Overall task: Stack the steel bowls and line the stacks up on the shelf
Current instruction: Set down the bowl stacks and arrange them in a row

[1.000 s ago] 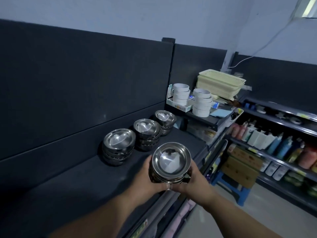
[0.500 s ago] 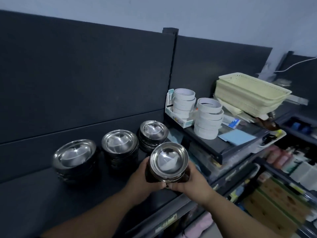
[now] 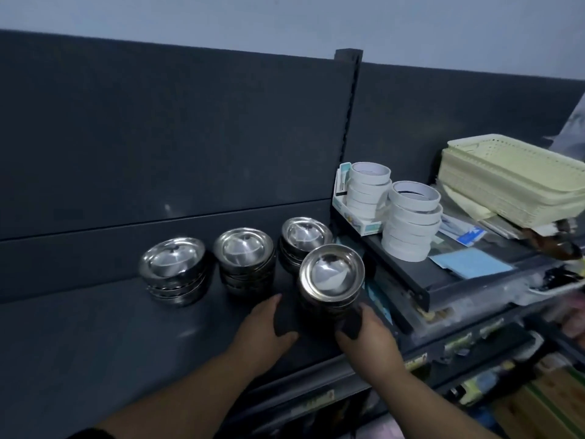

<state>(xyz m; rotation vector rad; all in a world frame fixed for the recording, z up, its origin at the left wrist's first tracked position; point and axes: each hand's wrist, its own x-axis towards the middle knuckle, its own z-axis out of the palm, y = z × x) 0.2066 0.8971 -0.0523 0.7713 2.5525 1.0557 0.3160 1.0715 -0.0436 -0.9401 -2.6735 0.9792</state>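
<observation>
Right hand (image 3: 364,332) curls round the bowl stack (image 3: 330,275) on the dark shelf (image 3: 95,327); left hand's (image 3: 267,327) grip unclear; pale wall (image 3: 285,20) above.

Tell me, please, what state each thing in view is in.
Back stacks, three, nested, upright, in a row.
Front stack, upright, ahead of the rightmost one, out of line.
Left hand, cupped beside front stack, seemingly off it.
Right hand, thumb by front stack; grip unclear.
Tape rolls, piled in two columns.
Baskets, nested.
</observation>
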